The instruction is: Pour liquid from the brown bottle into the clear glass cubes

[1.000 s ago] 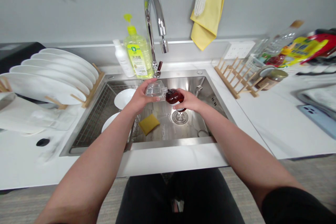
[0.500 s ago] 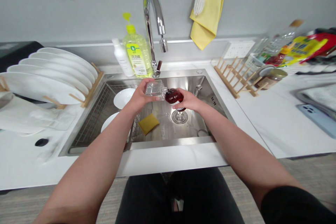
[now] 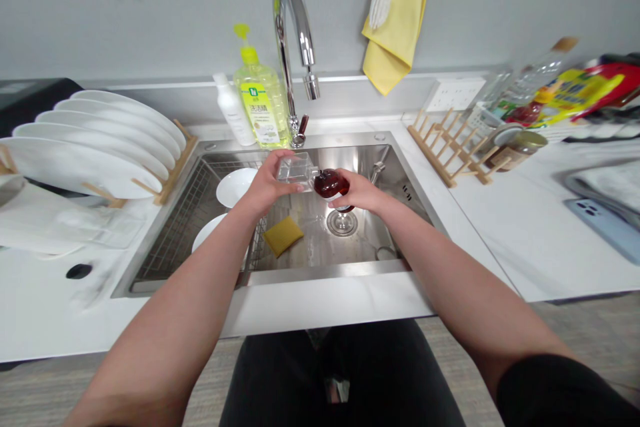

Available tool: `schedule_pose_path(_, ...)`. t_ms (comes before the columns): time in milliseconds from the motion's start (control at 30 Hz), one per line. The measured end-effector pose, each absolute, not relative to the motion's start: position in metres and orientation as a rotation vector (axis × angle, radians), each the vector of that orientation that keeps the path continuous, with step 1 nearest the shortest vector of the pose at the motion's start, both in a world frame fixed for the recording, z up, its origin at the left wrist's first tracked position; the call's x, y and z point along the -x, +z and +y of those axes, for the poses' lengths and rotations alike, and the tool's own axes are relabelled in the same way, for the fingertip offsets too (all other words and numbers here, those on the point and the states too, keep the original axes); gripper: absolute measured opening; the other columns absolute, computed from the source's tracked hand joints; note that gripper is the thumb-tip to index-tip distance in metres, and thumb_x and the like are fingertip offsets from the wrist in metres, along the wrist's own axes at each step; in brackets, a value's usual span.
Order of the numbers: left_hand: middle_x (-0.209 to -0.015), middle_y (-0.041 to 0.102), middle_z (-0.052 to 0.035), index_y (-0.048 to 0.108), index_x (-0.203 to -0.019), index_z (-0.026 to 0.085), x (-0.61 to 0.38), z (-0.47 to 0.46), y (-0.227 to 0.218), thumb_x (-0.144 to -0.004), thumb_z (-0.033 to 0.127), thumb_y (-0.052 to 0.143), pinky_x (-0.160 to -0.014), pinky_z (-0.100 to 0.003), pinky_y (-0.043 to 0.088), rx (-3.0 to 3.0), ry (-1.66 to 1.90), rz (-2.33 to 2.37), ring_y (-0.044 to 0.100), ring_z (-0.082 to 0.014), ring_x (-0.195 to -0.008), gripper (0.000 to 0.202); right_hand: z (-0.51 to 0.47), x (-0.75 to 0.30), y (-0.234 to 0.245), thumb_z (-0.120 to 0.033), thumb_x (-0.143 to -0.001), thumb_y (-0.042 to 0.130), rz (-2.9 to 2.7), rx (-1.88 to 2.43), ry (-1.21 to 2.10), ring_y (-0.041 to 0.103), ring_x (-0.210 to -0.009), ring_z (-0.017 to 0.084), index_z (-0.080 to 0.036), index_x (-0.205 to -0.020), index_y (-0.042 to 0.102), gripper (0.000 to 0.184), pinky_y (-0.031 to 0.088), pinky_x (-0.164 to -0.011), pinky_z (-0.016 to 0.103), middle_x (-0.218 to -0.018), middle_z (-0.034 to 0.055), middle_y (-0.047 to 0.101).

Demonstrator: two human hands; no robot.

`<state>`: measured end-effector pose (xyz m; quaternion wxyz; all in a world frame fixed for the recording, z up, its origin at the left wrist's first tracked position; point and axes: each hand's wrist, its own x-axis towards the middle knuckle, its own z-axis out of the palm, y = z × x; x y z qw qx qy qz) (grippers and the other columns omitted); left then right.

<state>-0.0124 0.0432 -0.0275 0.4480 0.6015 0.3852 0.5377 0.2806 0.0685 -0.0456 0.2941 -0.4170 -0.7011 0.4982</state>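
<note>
Over the sink, my left hand is closed round a clear, square-sided bottle lying on its side, its neck pointing right. My right hand grips a dark red bottle with a pale label, tilted toward the left. The two mouths meet or nearly meet; I cannot tell whether they touch. Beneath the hands, a yellow sponge lies in the basin, left of the round drain. White dishes rest in the wire rack on the left, partly hidden by my left arm.
A chrome faucet rises behind the hands, beside a yellow-green dish soap bottle and a white bottle. White plates stand in a rack at left. To the right are a wooden rack, a jar and a phone.
</note>
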Motion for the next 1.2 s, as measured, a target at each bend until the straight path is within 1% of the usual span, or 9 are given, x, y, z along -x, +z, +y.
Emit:
schedule_pose_path(233, -0.138, 0.074, -0.0055, 0.067, -0.131, 0.029, 0.0128, 0.0447, -0.0289, -0.053, 0.029, 0.111, -0.102, -0.044, 0.062, -1.468, 1.338, 0.96, 0.073, -0.0305, -0.124, 0.089, 0.0693, -0.2812, -0.0471, -0.025, -0.059, 0.104, -1.865, 1.111, 1.319, 0.081, -0.121, 0.036, -0.023, -0.138, 0.076, 0.084, 0.059, -0.12, 0.059, -0.126, 0.0082, 0.087)
schedule_pose_path(367, -0.14, 0.074, -0.0064, 0.067, -0.132, 0.03, 0.0133, 0.0448, -0.0292, -0.053, 0.031, 0.11, -0.102, -0.046, 0.063, -1.465, 1.338, 0.97, 0.073, -0.0321, -0.125, 0.089, 0.0697, -0.2813, -0.0477, -0.027, -0.059, 0.104, -1.864, 1.109, 1.315, 0.081, -0.122, 0.036, -0.023, -0.139, 0.075, 0.085, 0.058, -0.121, 0.06, -0.127, 0.0076, 0.086)
schedule_pose_path(533, -0.141, 0.074, -0.0063, 0.067, -0.132, 0.03, 0.0144, 0.0453, -0.0301, -0.056, 0.029, 0.109, -0.103, -0.047, 0.063, -1.49, 1.337, 0.969, 0.072, -0.0326, -0.127, 0.087, 0.0692, -0.2815, -0.0466, -0.027, -0.061, 0.104, -1.867, 1.105, 1.328, 0.08, -0.124, 0.039, -0.023, -0.139, 0.075, 0.084, 0.059, -0.121, 0.062, -0.128, 0.0104, 0.086)
schedule_pose_path(667, -0.139, 0.074, -0.0061, 0.068, -0.132, 0.03, 0.0142, 0.0451, -0.0299, -0.056, 0.028, 0.109, -0.103, -0.046, 0.064, -1.489, 1.345, 0.964, 0.072, -0.0319, -0.127, 0.086, 0.0696, -0.2816, -0.0473, -0.024, -0.062, 0.104, -1.884, 1.113, 1.31, 0.08, -0.123, 0.04, -0.026, -0.14, 0.076, 0.082, 0.061, -0.121, 0.062, -0.126, 0.009, 0.086)
schedule_pose_path(767, -0.138, 0.075, -0.0058, 0.069, -0.132, 0.029, 0.0136, 0.0447, -0.0296, -0.055, 0.027, 0.109, -0.105, -0.046, 0.063, -1.479, 1.354, 0.962, 0.073, -0.0309, -0.126, 0.087, 0.0703, -0.2814, -0.0485, -0.024, -0.061, 0.105, -1.888, 1.111, 1.297, 0.08, -0.124, 0.04, -0.024, -0.14, 0.076, 0.084, 0.06, -0.123, 0.063, -0.127, 0.0093, 0.086)
schedule_pose_path(867, -0.138, 0.076, -0.0058, 0.069, -0.132, 0.03, 0.0133, 0.0449, -0.0295, -0.054, 0.027, 0.11, -0.103, -0.045, 0.064, -1.468, 1.349, 0.961, 0.074, -0.0308, -0.125, 0.088, 0.0706, -0.2812, -0.0488, -0.024, -0.06, 0.105, -1.885, 1.106, 1.296, 0.08, -0.125, 0.04, -0.024, -0.139, 0.076, 0.084, 0.059, -0.124, 0.064, -0.126, 0.0087, 0.086)
schedule_pose_path(1033, -0.138, 0.076, -0.0059, 0.067, -0.133, 0.03, 0.0139, 0.0456, -0.0302, -0.056, 0.027, 0.109, -0.104, -0.046, 0.064, -1.494, 1.345, 0.958, 0.074, -0.0305, -0.125, 0.088, 0.0702, -0.2813, -0.0468, -0.023, -0.06, 0.104, -1.885, 1.13, 1.295, 0.08, -0.125, 0.041, -0.025, -0.138, 0.076, 0.083, 0.06, -0.123, 0.063, -0.127, 0.0084, 0.086)
schedule_pose_path(1200, -0.138, 0.075, -0.0059, 0.068, -0.134, 0.029, 0.0144, 0.0461, -0.0305, -0.056, 0.024, 0.109, -0.103, -0.044, 0.064, -1.491, 1.345, 0.953, 0.073, -0.0295, -0.125, 0.088, 0.0702, -0.2816, -0.0464, -0.022, -0.06, 0.104, -1.907, 1.151, 1.255, 0.08, -0.125, 0.042, -0.025, -0.137, 0.077, 0.082, 0.06, -0.123, 0.063, -0.127, 0.008, 0.086)
